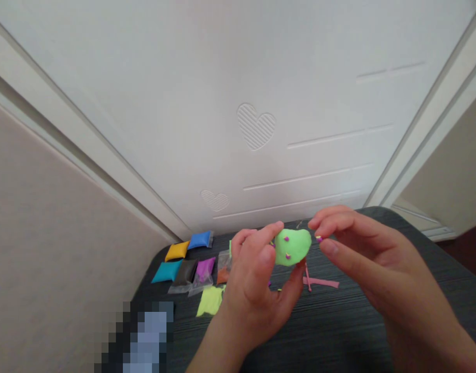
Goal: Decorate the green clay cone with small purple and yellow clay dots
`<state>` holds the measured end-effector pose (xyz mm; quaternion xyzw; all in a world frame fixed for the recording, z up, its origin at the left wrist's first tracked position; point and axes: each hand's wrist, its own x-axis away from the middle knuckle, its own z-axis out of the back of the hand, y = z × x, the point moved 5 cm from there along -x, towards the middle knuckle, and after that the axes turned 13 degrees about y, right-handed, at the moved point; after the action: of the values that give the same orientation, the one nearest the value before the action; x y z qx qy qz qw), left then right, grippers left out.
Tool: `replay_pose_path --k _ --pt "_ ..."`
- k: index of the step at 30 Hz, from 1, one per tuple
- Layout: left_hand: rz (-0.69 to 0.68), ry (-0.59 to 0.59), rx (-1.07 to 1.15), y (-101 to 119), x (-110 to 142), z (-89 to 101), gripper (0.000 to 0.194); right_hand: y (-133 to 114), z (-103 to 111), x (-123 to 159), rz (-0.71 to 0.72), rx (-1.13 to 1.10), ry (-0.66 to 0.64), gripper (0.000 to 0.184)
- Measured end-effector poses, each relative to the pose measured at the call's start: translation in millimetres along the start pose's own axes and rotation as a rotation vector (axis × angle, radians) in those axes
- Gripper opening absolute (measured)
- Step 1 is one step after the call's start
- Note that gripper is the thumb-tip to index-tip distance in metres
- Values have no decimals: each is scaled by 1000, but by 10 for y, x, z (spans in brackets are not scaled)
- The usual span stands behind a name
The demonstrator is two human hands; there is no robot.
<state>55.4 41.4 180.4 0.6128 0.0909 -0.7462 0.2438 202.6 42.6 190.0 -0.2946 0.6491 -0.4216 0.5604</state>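
Note:
In my left hand [257, 280] is a light green lump of modelling clay [296, 247], gripped between thumb and fingers above the table. Small purple and yellow bits dot its face. Just right of it, my right hand [362, 259] pinches a tiny purple and yellow clay piece [319, 239] between thumb and fingertips, apart from the green lump. Below the hands, pink clay strips [323, 282] lie crossed on the table. My left hand hides part of the lump and some small bits behind it.
Packets of clay lie at the table's left: blue [199, 240], yellow [177, 251], teal [167, 271], dark [185, 272], purple [205, 269] and orange [223, 274]. A yellow-green flat piece [209, 301] is nearer. A white panel [319, 103] rises behind the dark table [311, 336].

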Motion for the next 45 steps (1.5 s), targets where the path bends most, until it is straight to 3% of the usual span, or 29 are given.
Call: replay_pose_path --k 9,19,24,33,39,45 --pt "26 -21 18 -117 23 192 104 -36 -277 84 81 220 -50 11" --pt "80 -61 14 -111 -11 231 102 -124 -303 94 216 358 -57 18" --pt "195 -124 8 -131 60 224 93 -137 -275 108 234 362 -43 19" --pt "308 -106 96 -109 46 221 71 -76 -270 88 135 223 -32 17" --pt "214 -22 147 -111 91 261 100 -71 -242 115 124 186 14 14" --pt "231 -9 182 -128 89 259 99 -85 -251 99 127 199 -5 16"
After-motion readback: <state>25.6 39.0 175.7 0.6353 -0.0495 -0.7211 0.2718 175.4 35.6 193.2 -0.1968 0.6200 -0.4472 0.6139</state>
